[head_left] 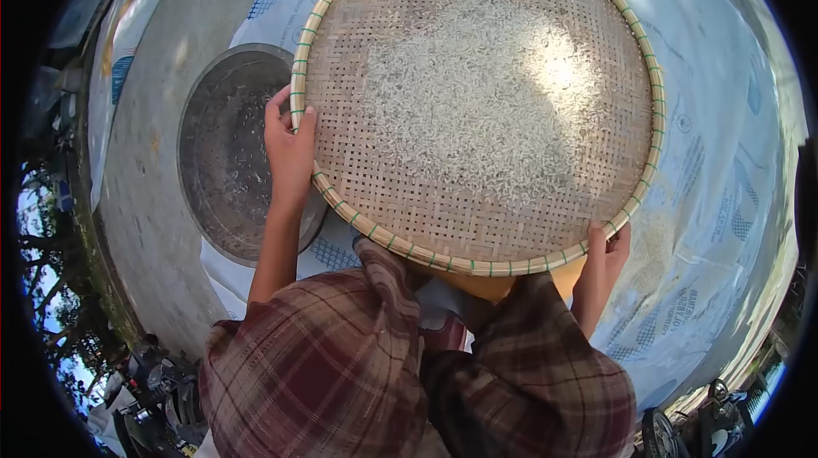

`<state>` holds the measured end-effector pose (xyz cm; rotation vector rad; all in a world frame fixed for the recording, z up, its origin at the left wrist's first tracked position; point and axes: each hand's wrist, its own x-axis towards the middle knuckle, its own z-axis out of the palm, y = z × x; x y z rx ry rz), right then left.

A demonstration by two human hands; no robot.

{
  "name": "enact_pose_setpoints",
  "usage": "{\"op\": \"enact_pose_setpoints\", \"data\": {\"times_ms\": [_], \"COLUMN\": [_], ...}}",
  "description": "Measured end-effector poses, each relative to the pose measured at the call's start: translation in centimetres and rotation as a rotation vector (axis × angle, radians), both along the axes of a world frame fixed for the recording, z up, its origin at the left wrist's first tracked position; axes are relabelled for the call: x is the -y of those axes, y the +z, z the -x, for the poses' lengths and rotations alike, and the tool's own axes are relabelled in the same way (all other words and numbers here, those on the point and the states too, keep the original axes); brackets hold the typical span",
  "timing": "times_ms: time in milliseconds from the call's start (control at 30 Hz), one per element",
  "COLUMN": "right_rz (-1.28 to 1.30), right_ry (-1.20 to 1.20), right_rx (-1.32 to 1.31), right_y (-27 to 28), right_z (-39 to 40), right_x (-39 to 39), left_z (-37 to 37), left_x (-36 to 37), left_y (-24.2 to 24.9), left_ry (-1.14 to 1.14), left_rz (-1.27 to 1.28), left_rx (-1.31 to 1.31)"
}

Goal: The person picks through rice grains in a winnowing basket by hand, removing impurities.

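A wide round woven bamboo winnowing tray point(358, 194) fills the upper middle of the head view, its rim bound with green ties. Pale rice grains point(477, 100) lie spread over its centre, with a bright patch of sunlight at their right. My left hand point(291, 147) grips the rim on the left side, thumb on top and fingers curled beneath. At the lower right my right hand point(607, 249) holds the same rim, its fingers partly hidden under the edge. Left of the tray, partly covered by it, stands a dark metal basin point(226, 151) with a few scattered grains inside.
White and blue printed plastic sheeting point(707, 228) covers the ground around and under the tray. Bare concrete point(145, 168) shows on the left. Parked motorbikes point(158, 398) appear at the lower left edge, and part of another vehicle point(716, 424) at the lower right.
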<state>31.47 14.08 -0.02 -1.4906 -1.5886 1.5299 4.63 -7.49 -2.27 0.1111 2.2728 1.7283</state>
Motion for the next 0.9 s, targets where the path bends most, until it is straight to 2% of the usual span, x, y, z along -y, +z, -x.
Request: {"op": "enact_pose_setpoints", "data": {"times_ms": [33, 100, 167, 200, 300, 333, 367, 433, 500, 567, 633, 700, 767, 833, 900], "right_rz": [0.028, -0.010, 0.014, 0.028, 0.006, 0.015, 0.069, 0.035, 0.041, 0.023, -0.015, 0.058, 0.009, 0.005, -0.017], "right_ry": [0.011, -0.054, -0.089, -0.127, 0.014, 0.056, 0.044, 0.031, -0.038, -0.105, 0.024, 0.078, -0.010, -0.090, -0.164], "right_rx": [0.016, -0.056, -0.082, -0.100, 0.002, -0.017, 0.082, -0.037, -0.084, -0.123, 0.005, 0.059, -0.050, -0.071, -0.089], "right_y": [0.5, -2.0, -2.0, -1.4, -1.1, -0.8, -1.2, -3.1, -2.9, -2.3, -1.1, -0.7, -1.9, -1.4, -1.0], "right_z": [1.2, 0.0, -3.1, -3.6, -3.2, -1.1, 0.2, -0.7, -4.0, -4.5, -3.0, -1.0, -0.1, -3.0, -4.0], "right_x": [1.6, 0.7, -2.8, -3.4, -1.6, 0.7, 2.4, 1.2, -2.2, -2.7, -0.9, 1.1, 1.7, -1.5, -2.0], "left_z": [0.9, -0.2, -3.0, -3.0, -2.6, -0.9, 0.4, -0.4, -3.1, -3.1, -2.9, 0.5, 0.0, -3.7, -4.4], "left_x": [0.7, -0.2, -2.1, -1.8, -0.3, 0.9, 1.7, 1.1, -0.5, -0.2, 1.0, 3.1, 2.8, -0.4, -1.0], "left_y": [0.4, 1.0, 0.5, 0.2, -0.4, 0.1, 0.6, 0.8, -1.3, -1.5, -1.8, -1.8, -1.5, -0.7, -0.5], "left_ry": [0.041, 0.026, -0.064, -0.073, -0.067, 0.010, 0.076, 0.074, -0.041, -0.045, 0.006, 0.099, 0.087, 0.019, -0.015], "left_rz": [-0.018, 0.055, 0.188, 0.181, 0.057, -0.028, -0.112, -0.096, 0.067, 0.030, -0.010, -0.113, -0.119, 0.026, -0.012], "left_rx": [0.048, 0.006, -0.235, -0.246, -0.233, -0.059, 0.100, 0.031, -0.241, -0.195, -0.125, 0.016, -0.003, -0.079, -0.085]}}
